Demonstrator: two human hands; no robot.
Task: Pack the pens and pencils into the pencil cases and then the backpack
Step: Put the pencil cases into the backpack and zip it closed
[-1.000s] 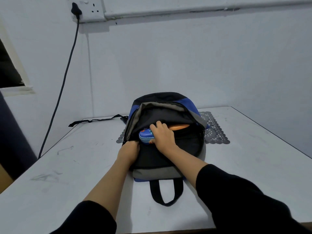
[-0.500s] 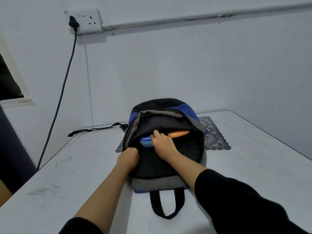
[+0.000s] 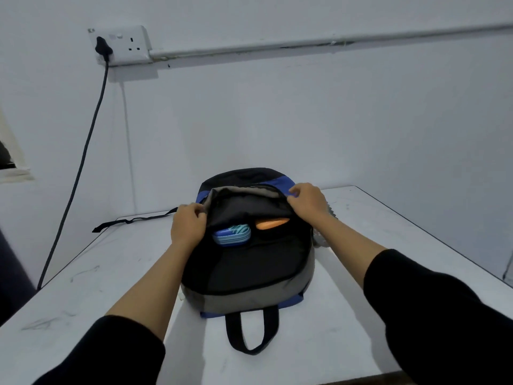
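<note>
- Two cases lie in our open backpack (image 3: pixel 249 273) on the desk (image 3: pixel 83 287): blue pencil case (image 3: pixel 231 235), orange pencil case (image 3: pixel 272 223).
- Our left hand (image 3: pixel 187 226) pinches its left rim.
- Our right hand (image 3: pixel 309 202) pinches its right rim.

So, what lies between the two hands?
Head view: the open backpack, its rim gripped by left hand and right hand, blue pencil case and orange case inside.

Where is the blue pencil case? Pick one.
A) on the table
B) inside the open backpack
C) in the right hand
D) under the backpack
B: the blue pencil case lies inside the backpack beside the orange case; the left hand and right hand grip its rim.
</note>
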